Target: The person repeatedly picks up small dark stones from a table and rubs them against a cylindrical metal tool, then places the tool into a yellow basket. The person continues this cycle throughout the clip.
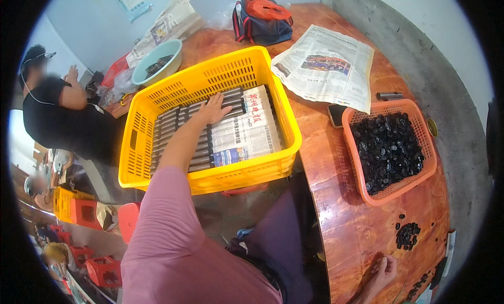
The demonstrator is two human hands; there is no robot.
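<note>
My left hand (214, 109) reaches into a yellow plastic crate (296, 128). Its fingers are stretched out over dark grey metal tubes with black ends (197, 146), lying in rows. Beside the hand, a folded newspaper sheet (247, 130) covers the right part of the crate's contents. Low at the right, my right hand (385, 272) is over the wooden table, its fingers curled together. Whatever they hold, if anything, is too small to make out. Close by lies a small pile of black oval plastic pieces (407, 236); more of them (418, 287) are scattered nearer the edge.
An orange basket (370, 199) full of black pieces stands on the table (341, 220). Behind it are a phone (335, 116), a short metal tube (389, 95) and spread newspaper (325, 67). A dark bag (262, 23) and a pale green basin (173, 62) sit farther back. Another person (58, 109) is at left.
</note>
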